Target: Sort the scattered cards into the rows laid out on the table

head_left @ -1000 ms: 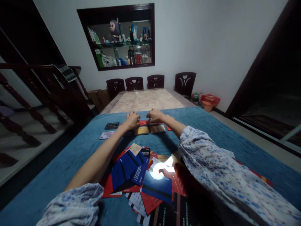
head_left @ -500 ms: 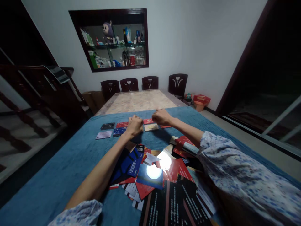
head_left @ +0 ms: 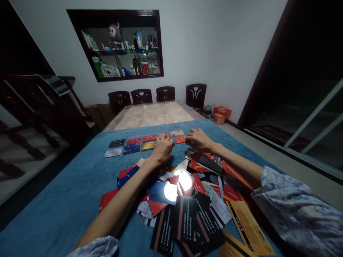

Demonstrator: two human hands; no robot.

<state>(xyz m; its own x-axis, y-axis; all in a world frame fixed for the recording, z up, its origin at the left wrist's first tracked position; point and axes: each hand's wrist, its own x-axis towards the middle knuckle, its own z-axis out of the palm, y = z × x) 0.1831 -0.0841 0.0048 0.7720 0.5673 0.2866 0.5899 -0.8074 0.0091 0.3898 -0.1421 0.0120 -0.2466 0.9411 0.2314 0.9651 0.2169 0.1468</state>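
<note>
My left hand [head_left: 164, 149] lies over the right end of the near row of cards. Its fingers are curled, and what is under or in them is hidden. A red card [head_left: 164, 135] shows partly behind its knuckles. My right hand [head_left: 198, 140] is beside another red card [head_left: 180, 139], fingers bent down at that card's right edge; I cannot make out what they hold. A yellow card [head_left: 177, 133] lies just beyond. Left of my hands are a gold card stack [head_left: 148, 146], a blue stack [head_left: 131, 149] and a whitish card [head_left: 113, 153].
Loose cards spread below my arms, with black cards [head_left: 187, 221] in front and yellow ones [head_left: 250, 226] at the right. Blue cloth [head_left: 66, 200] covers the near table; bare marble [head_left: 158, 113] shows beyond. Chairs [head_left: 165, 94] stand at the far end.
My right hand has moved right and nearer, uncovering the yellow card. My left hand has shifted right, uncovering the gold stack. The view has turned slightly right.
</note>
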